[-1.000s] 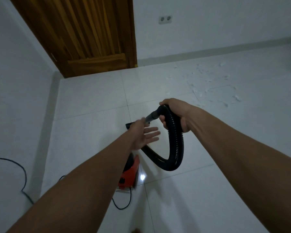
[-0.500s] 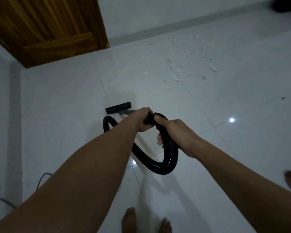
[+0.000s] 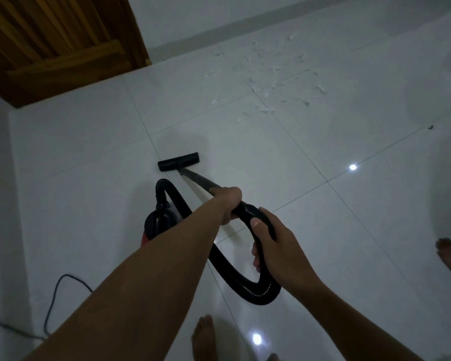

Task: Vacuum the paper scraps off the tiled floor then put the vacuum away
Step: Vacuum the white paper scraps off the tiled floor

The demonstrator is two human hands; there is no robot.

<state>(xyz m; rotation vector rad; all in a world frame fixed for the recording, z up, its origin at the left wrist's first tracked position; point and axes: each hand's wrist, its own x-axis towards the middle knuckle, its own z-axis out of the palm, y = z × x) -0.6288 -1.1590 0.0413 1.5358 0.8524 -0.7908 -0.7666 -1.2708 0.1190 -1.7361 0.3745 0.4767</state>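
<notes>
Left hand [image 3: 227, 203] grips the wand [image 3: 198, 179]; right hand [image 3: 276, 248] grips the hose [image 3: 255, 294]. Nozzle [image 3: 179, 162] rests on the floor [image 3: 349, 230], well short of the scraps [image 3: 266, 109]. Vacuum [image 3: 158, 222] sits under the left forearm.

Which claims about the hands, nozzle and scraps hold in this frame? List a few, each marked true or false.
1. The left hand grips the wand. True.
2. The floor nozzle is among the paper scraps. False: it is over bare tile, short of them.
3. The right hand grips the hose. True.
4. The vacuum body is right of both hands. False: it is left of them, partly behind the left forearm.
</notes>
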